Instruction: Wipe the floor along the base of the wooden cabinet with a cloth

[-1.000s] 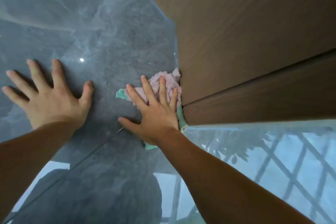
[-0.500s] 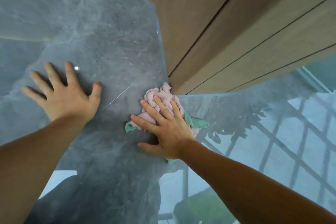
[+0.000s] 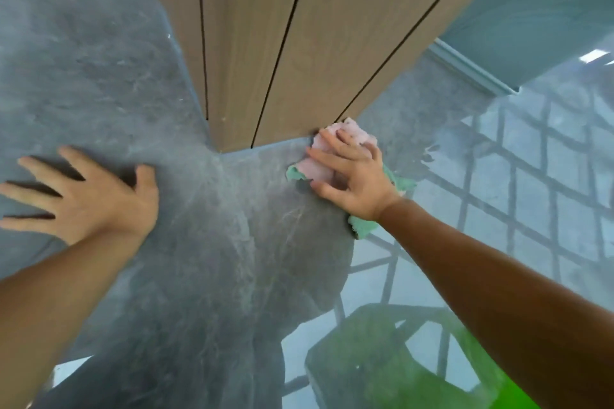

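Note:
A wooden cabinet (image 3: pixel 282 43) with dark vertical seams rises from a glossy grey marbled floor (image 3: pixel 116 93). A crumpled pink and green cloth (image 3: pixel 319 166) lies on the floor against the cabinet's base, just right of its corner. My right hand (image 3: pixel 355 173) presses down on the cloth with fingers spread over it, fingertips near the base edge. My left hand (image 3: pixel 89 196) rests flat on the floor to the left of the corner, fingers apart, holding nothing.
The shiny floor on the right reflects a window grille (image 3: pixel 531 192) and green foliage (image 3: pixel 398 359). A pale wall with a skirting strip (image 3: pixel 471 70) meets the floor at the upper right, beyond the cabinet.
My right hand has slid the cloth around the cabinet's corner and rightward along the base. The view has swung right; the left hand stays flat on the floor.

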`<state>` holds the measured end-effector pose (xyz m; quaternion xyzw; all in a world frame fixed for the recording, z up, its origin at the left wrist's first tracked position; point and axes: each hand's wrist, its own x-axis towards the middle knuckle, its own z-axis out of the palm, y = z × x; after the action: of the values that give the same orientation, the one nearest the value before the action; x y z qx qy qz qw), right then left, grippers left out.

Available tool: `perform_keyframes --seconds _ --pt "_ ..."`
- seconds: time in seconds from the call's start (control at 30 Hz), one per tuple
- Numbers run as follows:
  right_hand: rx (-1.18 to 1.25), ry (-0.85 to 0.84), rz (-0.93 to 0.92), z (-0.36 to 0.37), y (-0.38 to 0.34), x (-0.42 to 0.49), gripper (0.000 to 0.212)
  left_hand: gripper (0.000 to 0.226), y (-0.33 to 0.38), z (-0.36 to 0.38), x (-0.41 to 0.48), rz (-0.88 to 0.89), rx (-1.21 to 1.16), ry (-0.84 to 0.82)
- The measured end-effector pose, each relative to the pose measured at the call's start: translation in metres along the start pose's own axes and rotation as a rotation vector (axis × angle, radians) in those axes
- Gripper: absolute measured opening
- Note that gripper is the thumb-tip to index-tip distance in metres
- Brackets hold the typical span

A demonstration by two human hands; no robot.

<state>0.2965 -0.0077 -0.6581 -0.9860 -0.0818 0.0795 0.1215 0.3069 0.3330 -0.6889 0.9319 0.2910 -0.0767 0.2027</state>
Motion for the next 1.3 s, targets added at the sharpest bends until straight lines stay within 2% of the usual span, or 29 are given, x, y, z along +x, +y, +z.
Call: perform_keyframes --seconds 0.07,0.1,0.17,0.2,0.23,0.3,0.37,0.43,0.5,0.53,0.6,0.63,0.67,0.73,0.8,0.87,0.93,1.03,1.07,1.1,1.2,1.27,1.3 --pt "0.143 0.273 0.216 -0.004 -0.002 -0.006 0.058 0.065 0.019 0.003 -0.021 0.261 -0.021 0.035" --pt "0.246 0.340 0.391 -0.005 -0.001 -0.010 0.060 0.053 0.032 0.006 -0.034 0.430 -0.086 0.012" --pt "0.407 0.294 0.714 -0.004 0.000 -0.013 0.062 0.033 0.065 0.014 -0.062 0.660 -0.287 -0.154" --pt "0.441 0.244 0.799 -0.003 -0.002 -0.014 0.055 0.024 0.081 0.019 -0.076 0.665 -0.383 -0.263" --pt "0.490 0.221 0.840 -0.002 -0.006 -0.014 0.041 0.019 0.095 0.024 -0.088 0.592 -0.465 -0.377" --pt "0.684 0.204 0.881 -0.003 -0.023 -0.017 0.022 0.021 0.115 0.035 -0.107 0.300 -0.616 -0.624" --pt "1.020 0.140 0.929 -0.008 -0.043 -0.029 0.018 0.030 0.120 0.032 -0.125 0.007 -0.737 -0.852" --pt "1.383 0.055 0.919 -0.030 -0.071 -0.051 0.006 0.039 0.112 0.007 -0.143 -0.119 -0.732 -0.981" --pt "1.644 -0.019 0.880 -0.066 -0.098 -0.075 0.024 0.053 0.101 -0.037 -0.161 -0.172 -0.707 -1.070" --pt "1.738 -0.059 0.859 -0.087 -0.111 -0.089 0.035 0.067 0.097 -0.063 -0.170 -0.197 -0.699 -1.110" --pt "1.839 -0.110 0.859 -0.139 -0.136 -0.120 0.044 0.095 0.093 -0.118 -0.191 -0.178 -0.642 -1.117" --pt "1.855 -0.104 0.867 -0.167 -0.147 -0.136 0.042 0.098 0.097 -0.148 -0.205 -0.117 -0.599 -1.094" --pt "1.824 -0.068 0.888 -0.197 -0.158 -0.154 0.036 0.091 0.103 -0.178 -0.223 -0.034 -0.565 -1.070" --pt "1.662 0.066 0.967 -0.255 -0.176 -0.195 0.025 0.056 0.121 -0.236 -0.263 0.153 -0.463 -1.020" --pt "1.520 0.162 1.049 -0.307 -0.186 -0.243 0.030 0.034 0.137 -0.285 -0.304 0.323 -0.307 -0.976" --pt "1.410 0.221 1.093 -0.353 -0.190 -0.296 0.043 0.025 0.150 -0.322 -0.346 0.438 -0.208 -0.989" --pt "1.365 0.227 1.032 -0.392 -0.186 -0.351 0.060 0.021 0.162 -0.352 -0.389 0.488 -0.180 -1.052" --pt "1.286 0.141 0.992 -0.432 -0.172 -0.421 0.093 0.031 0.170 -0.370 -0.446 0.481 -0.189 -1.174" --pt "1.226 0.113 1.013 -0.440 -0.167 -0.442 0.096 0.035 0.172 -0.371 -0.464 0.469 -0.189 -1.200" --pt "1.162 0.103 1.039 -0.445 -0.164 -0.461 0.089 0.035 0.173 -0.370 -0.480 0.443 -0.192 -1.234" --pt "0.970 0.108 1.193 -0.438 -0.160 -0.508 0.042 0.024 0.175 -0.355 -0.524 0.360 -0.192 -1.328" --pt "0.869 0.137 1.296 -0.425 -0.160 -0.524 0.025 0.018 0.176 -0.341 -0.546 0.338 -0.185 -1.352" --pt "0.839 0.147 1.333 -0.419 -0.159 -0.528 0.023 0.024 0.179 -0.338 -0.554 0.324 -0.169 -1.373"
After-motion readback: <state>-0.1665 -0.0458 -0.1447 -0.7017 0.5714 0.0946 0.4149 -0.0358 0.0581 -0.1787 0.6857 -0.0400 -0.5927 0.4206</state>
